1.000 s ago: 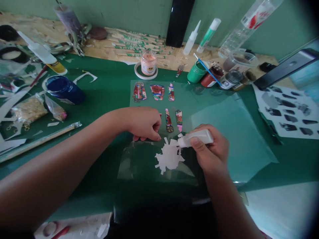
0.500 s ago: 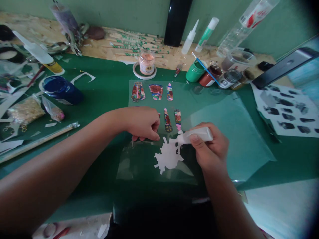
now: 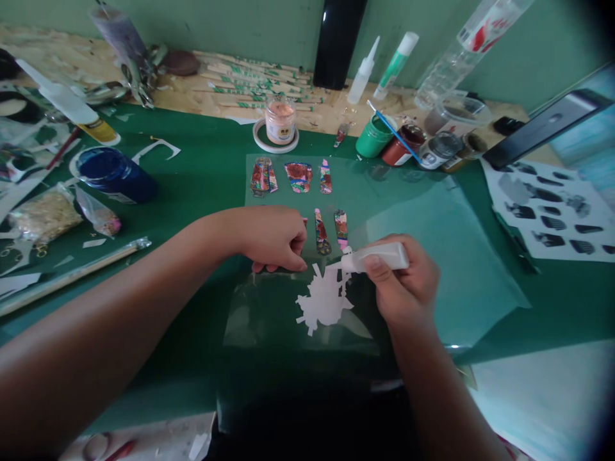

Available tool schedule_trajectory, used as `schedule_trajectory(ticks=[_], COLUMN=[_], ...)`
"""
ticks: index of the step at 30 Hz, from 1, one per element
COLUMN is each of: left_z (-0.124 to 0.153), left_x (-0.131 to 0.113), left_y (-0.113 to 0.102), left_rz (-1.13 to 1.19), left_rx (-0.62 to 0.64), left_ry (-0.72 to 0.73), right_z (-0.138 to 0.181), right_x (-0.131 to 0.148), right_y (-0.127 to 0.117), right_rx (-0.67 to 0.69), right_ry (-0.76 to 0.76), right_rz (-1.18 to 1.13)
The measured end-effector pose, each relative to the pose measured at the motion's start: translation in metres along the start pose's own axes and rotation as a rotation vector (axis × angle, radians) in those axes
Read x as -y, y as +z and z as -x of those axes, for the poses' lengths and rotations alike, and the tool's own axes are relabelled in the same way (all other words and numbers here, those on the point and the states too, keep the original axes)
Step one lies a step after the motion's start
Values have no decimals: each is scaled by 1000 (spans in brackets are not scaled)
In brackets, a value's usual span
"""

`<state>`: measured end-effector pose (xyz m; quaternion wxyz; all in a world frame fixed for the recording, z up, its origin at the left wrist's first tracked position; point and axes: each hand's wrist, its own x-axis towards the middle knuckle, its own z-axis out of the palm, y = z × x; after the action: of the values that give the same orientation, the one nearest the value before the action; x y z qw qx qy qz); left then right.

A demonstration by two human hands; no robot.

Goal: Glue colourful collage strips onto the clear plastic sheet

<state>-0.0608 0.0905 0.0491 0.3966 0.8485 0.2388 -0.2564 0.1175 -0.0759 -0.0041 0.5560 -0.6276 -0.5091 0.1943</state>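
Note:
My right hand (image 3: 406, 285) is closed around a small white glue bottle (image 3: 379, 257), its nozzle pointing left onto a white paper cut-out (image 3: 324, 301). The cut-out lies on a clear plastic sheet (image 3: 269, 320) on the green mat. My left hand (image 3: 273, 238) has its fingers curled, their tips pressing the sheet's far edge just left of the cut-out. Several colourful painted strips (image 3: 300, 177) lie on a second clear sheet beyond both hands.
A blue paint jar (image 3: 113, 171) stands at the left. Green, red and other paint pots (image 3: 398, 144), a peach jar (image 3: 280, 120), glue bottles (image 3: 360, 67) and sticks line the back. A printed sheet (image 3: 552, 208) and dark tablet (image 3: 542, 131) lie at the right.
The glue nozzle has crept a little left along the cut-out's top edge. My left hand has stayed in place.

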Motion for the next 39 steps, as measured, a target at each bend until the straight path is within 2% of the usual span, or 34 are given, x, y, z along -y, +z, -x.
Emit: schedule_trajectory(ticks=[39], left_z=[0], left_x=[0], left_y=[-1], left_rz=[14], left_rx=[18], left_ry=[-18], right_z=[2], right_x=[-1], right_y=[-1], right_rx=[-74], right_ry=[-35], right_rz=[-6])
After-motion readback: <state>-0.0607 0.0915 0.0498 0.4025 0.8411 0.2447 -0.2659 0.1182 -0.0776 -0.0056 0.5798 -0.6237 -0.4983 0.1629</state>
